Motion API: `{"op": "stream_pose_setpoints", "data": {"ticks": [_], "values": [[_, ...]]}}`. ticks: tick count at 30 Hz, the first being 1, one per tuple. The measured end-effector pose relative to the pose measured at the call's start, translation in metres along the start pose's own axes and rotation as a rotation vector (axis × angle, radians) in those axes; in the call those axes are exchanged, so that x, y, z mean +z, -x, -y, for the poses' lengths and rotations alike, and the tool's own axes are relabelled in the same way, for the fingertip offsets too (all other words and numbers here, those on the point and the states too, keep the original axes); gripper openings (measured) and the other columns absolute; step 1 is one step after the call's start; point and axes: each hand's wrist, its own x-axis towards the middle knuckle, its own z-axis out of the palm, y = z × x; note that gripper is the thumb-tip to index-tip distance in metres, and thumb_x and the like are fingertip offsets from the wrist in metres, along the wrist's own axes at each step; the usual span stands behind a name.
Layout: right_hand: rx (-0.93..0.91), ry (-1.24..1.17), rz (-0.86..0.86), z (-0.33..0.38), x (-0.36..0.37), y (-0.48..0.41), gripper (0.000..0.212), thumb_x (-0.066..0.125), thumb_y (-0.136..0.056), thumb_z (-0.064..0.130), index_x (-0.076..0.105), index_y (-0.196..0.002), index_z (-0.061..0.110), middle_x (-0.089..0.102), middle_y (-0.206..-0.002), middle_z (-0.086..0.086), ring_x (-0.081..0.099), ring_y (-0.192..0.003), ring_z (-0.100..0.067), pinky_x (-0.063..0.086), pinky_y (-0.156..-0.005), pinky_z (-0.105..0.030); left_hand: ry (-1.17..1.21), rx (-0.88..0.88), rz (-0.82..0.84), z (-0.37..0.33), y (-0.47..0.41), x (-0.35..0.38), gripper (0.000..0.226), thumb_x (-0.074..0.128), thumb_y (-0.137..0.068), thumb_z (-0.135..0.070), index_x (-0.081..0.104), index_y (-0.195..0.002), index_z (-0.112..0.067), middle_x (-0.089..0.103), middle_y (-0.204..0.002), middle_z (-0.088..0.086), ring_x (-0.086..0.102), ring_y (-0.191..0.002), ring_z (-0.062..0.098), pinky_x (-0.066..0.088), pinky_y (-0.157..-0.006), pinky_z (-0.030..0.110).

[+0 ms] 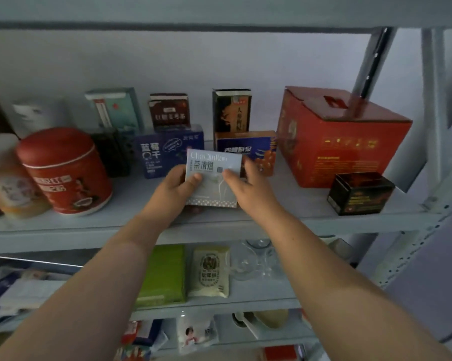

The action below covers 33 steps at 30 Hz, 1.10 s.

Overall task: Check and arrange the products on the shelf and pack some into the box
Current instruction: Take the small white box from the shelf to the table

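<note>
While our left hand point(176, 187) and right hand point(248, 185) are pinching its 2 sides, the pale box point(214, 175) is standing between them above the shelf point(284, 204) front.

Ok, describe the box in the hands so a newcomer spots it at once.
Find the shelf with the big red carton at right and the round red tin at left. Between them, near the front, the left hand and right hand hold a flat pale blue box. Unlike the dark blue boxes behind, it is light with a dotted bottom strip.
</note>
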Motion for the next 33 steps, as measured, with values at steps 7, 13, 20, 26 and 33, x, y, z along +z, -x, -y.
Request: {"op": "stream_pose_setpoints", "data": {"ticks": [7, 13, 20, 26, 33], "values": [[0.050, -0.073, -0.092, -0.019, 0.030, -0.022, 0.030, 0.062, -0.101, 0.041, 0.062, -0.129, 0.031, 0.072, -0.109, 0.018, 0.069, -0.100, -0.002, 0.057, -0.089, -0.029, 0.390, -0.172, 0.028, 0.016, -0.021, -0.018, 0.023, 0.056, -0.103, -0.033, 0.060, -0.114, -0.014, 0.068, -0.101, 0.009, 0.067, -0.082, 0.018, 0.056, -0.053, 0.028], [0.084, -0.176, -0.067, -0.025, 0.027, -0.026, 0.009, 0.062, -0.101, 0.042, 0.070, -0.103, 0.038, 0.077, -0.099, 0.019, 0.071, -0.095, 0.002, 0.055, -0.089, -0.032, 0.458, -0.189, 0.032, 0.022, -0.027, -0.015, 0.013, 0.053, -0.103, -0.020, 0.062, -0.110, -0.013, 0.069, -0.100, 0.008, 0.066, -0.080, 0.019, 0.056, -0.053, 0.029], [0.092, -0.348, -0.055, -0.024, 0.028, -0.026, 0.028, 0.054, -0.094, 0.060, 0.070, -0.116, 0.053, 0.073, -0.123, 0.009, 0.068, -0.116, -0.019, 0.056, -0.097, -0.054, 0.476, -0.143, -0.016, 0.025, -0.027, -0.016, 0.020, 0.052, -0.103, -0.013, 0.068, -0.113, -0.019, 0.076, -0.105, 0.002, 0.074, -0.090, 0.022, 0.062, -0.067, 0.039], [0.134, -0.484, 0.074, -0.022, 0.026, -0.018, 0.027, 0.049, -0.106, 0.033, 0.067, -0.125, 0.029, 0.072, -0.119, -0.010, 0.072, -0.099, -0.027, 0.059, -0.062, -0.038, 0.401, -0.117, -0.040, 0.023, -0.026, -0.015, 0.021, 0.052, -0.105, -0.013, 0.060, -0.123, -0.018, 0.069, -0.117, 0.006, 0.073, -0.098, 0.025, 0.063, -0.069, 0.037], [-0.034, -0.265, 0.239, -0.013, 0.023, -0.011, 0.066, 0.065, -0.071, 0.084, 0.049, -0.132, 0.066, 0.066, -0.129, 0.027, 0.060, -0.127, -0.003, 0.055, -0.100, -0.033, 0.395, -0.051, 0.113, 0.020, -0.018, -0.016, 0.027, 0.062, -0.100, -0.028, 0.054, -0.124, -0.020, 0.070, -0.120, 0.014, 0.074, -0.100, 0.023, 0.061, -0.073, 0.037]]}}
